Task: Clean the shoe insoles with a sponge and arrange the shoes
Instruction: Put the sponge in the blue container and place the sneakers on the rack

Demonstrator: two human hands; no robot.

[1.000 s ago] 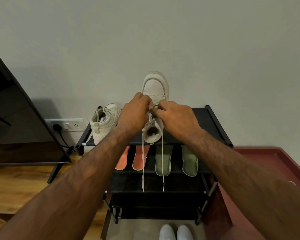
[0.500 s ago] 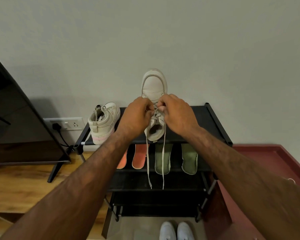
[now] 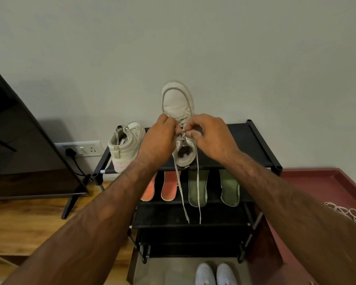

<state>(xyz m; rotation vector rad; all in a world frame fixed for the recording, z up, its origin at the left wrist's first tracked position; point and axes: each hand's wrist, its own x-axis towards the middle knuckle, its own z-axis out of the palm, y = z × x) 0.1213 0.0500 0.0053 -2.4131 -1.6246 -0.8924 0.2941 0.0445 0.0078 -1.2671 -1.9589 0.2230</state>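
**A:** How are the hands set?

**B:** Both forearms stretch forward over the shoe rack. The left hand and right hand meet backs-up above the beige shoe. Their fingers are curled, and each hand pinches the laces near the eyelets.

**A:** And the shoe?

**B:** It's on the top shelf, toe towards the wall. The lace ends dangle past the orange insoles and green insoles on the shelf below. A second shoe stands to its left.

Left hand, right hand on shoelaces
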